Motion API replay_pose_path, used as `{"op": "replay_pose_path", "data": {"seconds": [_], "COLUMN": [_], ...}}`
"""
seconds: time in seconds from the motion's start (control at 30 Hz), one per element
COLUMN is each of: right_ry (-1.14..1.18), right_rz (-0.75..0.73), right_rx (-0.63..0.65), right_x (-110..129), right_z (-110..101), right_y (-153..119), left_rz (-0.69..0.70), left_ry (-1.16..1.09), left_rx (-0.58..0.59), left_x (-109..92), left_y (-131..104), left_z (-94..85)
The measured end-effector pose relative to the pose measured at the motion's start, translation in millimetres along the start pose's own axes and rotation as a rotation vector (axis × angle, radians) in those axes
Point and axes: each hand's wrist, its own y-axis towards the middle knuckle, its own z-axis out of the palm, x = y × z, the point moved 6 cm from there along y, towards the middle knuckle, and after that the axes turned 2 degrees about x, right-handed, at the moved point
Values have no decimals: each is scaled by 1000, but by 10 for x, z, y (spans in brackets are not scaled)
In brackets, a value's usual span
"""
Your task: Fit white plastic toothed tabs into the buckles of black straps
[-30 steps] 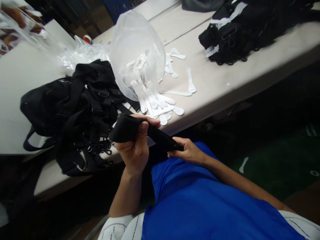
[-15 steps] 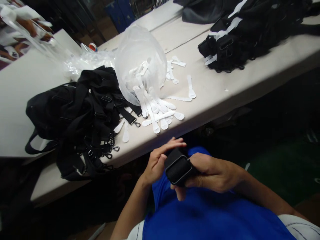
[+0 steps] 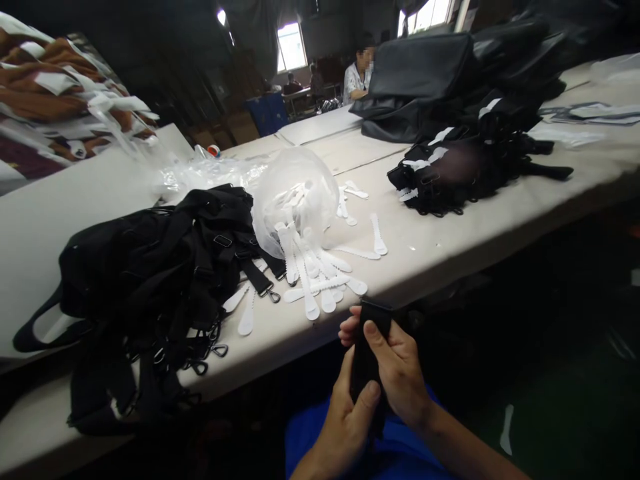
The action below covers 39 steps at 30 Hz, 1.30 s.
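Folded black strap: it lies between your palms (image 3: 366, 363), upright in your grasp, its upper end at the near edge of the desk (image 3: 410, 267)
Left hand: curled around the strap's lower part (image 3: 343, 420), your thumb pressed flat along its face
Right hand: closed on the strap higher up (image 3: 403, 373), your thumb laid across its front
Strap texture: matte, dark, flat webbing in layers; finer detail is too dark to tell
White strips: beyond your hands and slightly left (image 3: 327, 301), thin, with scalloped edges and rounded ends, fanned out of a cloudy plastic bag (image 3: 320, 177)
Strap pile: left of your hands (image 3: 150, 260), soft and tangled, with metal hooks (image 3: 220, 350) at its near edge
Black bundle: beyond your hands to the right (image 3: 493, 167), bound with white strips
Blue cloth: below your hands, smooth (image 3: 310, 440)
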Motion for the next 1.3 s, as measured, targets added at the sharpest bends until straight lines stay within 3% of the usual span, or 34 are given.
{"op": "replay_pose_path", "data": {"seconds": [0.07, 0.1, 0.2, 0.27, 0.37, 0.43, 0.53, 0.67, 0.77, 0.87, 0.97, 1.03, 1.17, 1.23, 1.3], "right_ry": [-32, -65, -312, -613, -1141, -1355, -1453, -1497, -1475, -1404, -1285, -1046, -388, -239, -202], "right_rz": [6, 36, 206, 210, 5, -47, 48, 156, 122, -21, -149, -156, 102, 257, 318], "right_rx": [-82, -62, 230, 330, 128, 39, 63, 123, 114, 52, 15, 91, 363, 422, 406], "right_x": [-69, -92, -102, 0, 264, 310, 190, 60, 67, 158, 242, 220, -10, -114, -149], "right_z": [-88, -122, -192, -319, -518, -524, -445, -361, -355, -361, -356, -327, -217, -198, -231], "right_y": [73, 126, 377, 681, 1354, 1782, 2245, 2435, 2365, 2150, 1739, 1379, 647, 369, 198], "left_rz": [-56, -98, -152, -123, -62, -34, -5, 17, 18, 65, 117, 109, 19, -25, -53], "left_ry": [-96, -148, -200, -124, -20, 4, 44, 68, 85, 123, 156, 134, -107, -162, -135], "left_rx": [-37, -53, -94, -155, -252, -303, -353, -365, -355, -370, -369, -330, -222, -130, -68], "left_x": [51, 84, 98, 31, -84, -118, -99, -20, -5, -77, -187, -242, -288, -301, -304], "left_y": [41, 55, 55, 15, -72, -114, -132, -118, -110, -108, -87, -46, 71, 122, 143], "left_z": [79, 92, -9, -183, -418, -500, -532, -529, -545, -595, -615, -579, -442, -357, -308]}}
